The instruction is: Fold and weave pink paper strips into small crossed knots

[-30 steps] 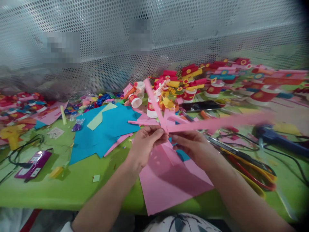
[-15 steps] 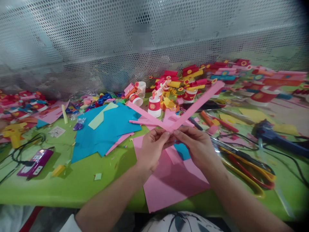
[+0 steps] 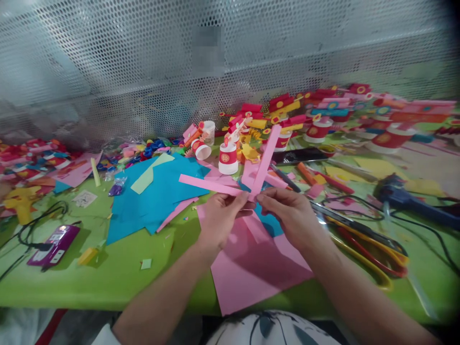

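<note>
While the left hand pinches V-shaped pink paper, the right hand grips it too.

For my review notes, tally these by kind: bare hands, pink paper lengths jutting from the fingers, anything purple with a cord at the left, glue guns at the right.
Bare hands: 2 (left hand, right hand)
Pink paper lengths: 2 (left length, right length)
Purple power strip: 1
Blue glue gun: 1
Total: 6
</note>
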Demonstrator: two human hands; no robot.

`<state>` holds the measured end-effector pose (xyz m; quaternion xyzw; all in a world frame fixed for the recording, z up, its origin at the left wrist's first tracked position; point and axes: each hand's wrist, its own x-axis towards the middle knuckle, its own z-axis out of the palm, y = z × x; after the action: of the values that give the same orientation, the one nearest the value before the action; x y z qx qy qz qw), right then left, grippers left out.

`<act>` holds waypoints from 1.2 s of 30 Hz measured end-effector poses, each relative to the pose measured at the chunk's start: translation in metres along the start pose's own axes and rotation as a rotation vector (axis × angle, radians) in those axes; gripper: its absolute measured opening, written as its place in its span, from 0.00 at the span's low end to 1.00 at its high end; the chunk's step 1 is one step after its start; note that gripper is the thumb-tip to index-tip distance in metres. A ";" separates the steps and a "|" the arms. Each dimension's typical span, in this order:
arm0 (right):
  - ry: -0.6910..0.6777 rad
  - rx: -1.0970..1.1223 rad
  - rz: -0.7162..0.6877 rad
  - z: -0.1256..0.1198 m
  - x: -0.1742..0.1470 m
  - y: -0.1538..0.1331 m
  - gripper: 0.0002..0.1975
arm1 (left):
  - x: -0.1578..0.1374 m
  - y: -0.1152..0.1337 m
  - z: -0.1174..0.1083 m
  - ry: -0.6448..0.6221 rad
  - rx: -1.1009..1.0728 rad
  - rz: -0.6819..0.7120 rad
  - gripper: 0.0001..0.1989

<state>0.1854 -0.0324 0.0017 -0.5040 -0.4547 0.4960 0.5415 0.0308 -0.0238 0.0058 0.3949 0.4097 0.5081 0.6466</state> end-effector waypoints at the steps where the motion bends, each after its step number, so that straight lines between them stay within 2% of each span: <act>1: -0.008 0.008 0.001 0.000 0.000 0.000 0.12 | 0.000 0.000 0.000 0.016 -0.003 0.009 0.15; 9: -0.037 0.042 -0.003 0.004 0.000 0.003 0.14 | 0.001 -0.003 -0.001 0.038 0.020 0.062 0.15; 12: -0.043 0.033 0.004 0.003 0.000 0.002 0.15 | 0.002 -0.004 -0.001 0.038 -0.041 0.022 0.15; 17: -0.081 0.038 0.035 0.002 -0.001 -0.002 0.17 | 0.003 -0.003 -0.001 -0.047 -0.118 -0.040 0.14; 22: -0.074 0.057 0.040 0.003 -0.002 -0.004 0.17 | 0.000 -0.003 -0.001 0.006 -0.090 -0.045 0.10; 26: -0.071 0.080 0.024 0.002 -0.002 -0.002 0.15 | 0.000 -0.004 -0.002 0.002 -0.130 -0.069 0.10; 36: -0.026 0.050 0.020 0.002 -0.003 -0.003 0.15 | 0.004 -0.001 -0.001 -0.010 -0.230 -0.146 0.16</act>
<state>0.1833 -0.0354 0.0050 -0.4881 -0.4442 0.5192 0.5431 0.0307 -0.0196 0.0039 0.2895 0.3732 0.5013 0.7249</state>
